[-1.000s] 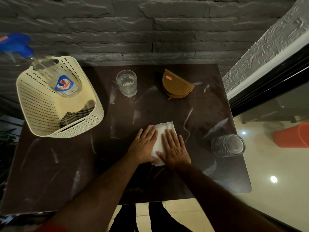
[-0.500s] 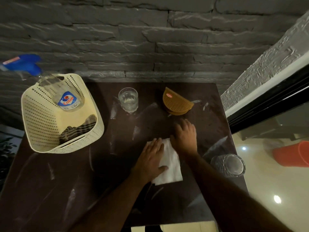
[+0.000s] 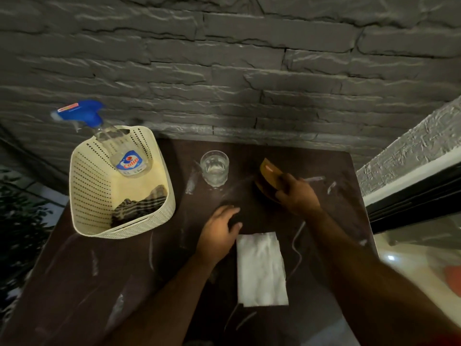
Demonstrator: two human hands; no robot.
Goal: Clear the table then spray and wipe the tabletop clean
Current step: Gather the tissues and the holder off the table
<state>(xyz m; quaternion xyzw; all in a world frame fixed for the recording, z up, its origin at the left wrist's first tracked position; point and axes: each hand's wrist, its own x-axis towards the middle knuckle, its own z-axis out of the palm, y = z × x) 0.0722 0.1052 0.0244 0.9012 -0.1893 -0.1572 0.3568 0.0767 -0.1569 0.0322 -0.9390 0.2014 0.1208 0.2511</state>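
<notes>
Right hand (image 3: 298, 197) gone from the white napkin (image 3: 260, 269) up to the brown holder (image 3: 268, 174) (upper centre-right), fingers curled on it, left hand (image 3: 218, 233) relaxed beside napkin, spray bottle (image 3: 117, 148) in cream basket (image 3: 87, 196) at left, dark table (image 3: 74, 283).

On the dark table (image 3: 99, 283) streaked with white smears, the right hand (image 3: 298, 194) grips a brown napkin holder (image 3: 268, 173) near the far edge. The left hand (image 3: 218, 233) hovers or rests with loosely curled fingers just left of a white folded tissue (image 3: 260, 268) lying flat. A clear glass (image 3: 214, 168) stands left of the holder. A cream perforated basket (image 3: 99, 196) at the left holds a tilted blue-topped spray bottle (image 3: 119, 148) and a dark striped cloth (image 3: 139, 208).
</notes>
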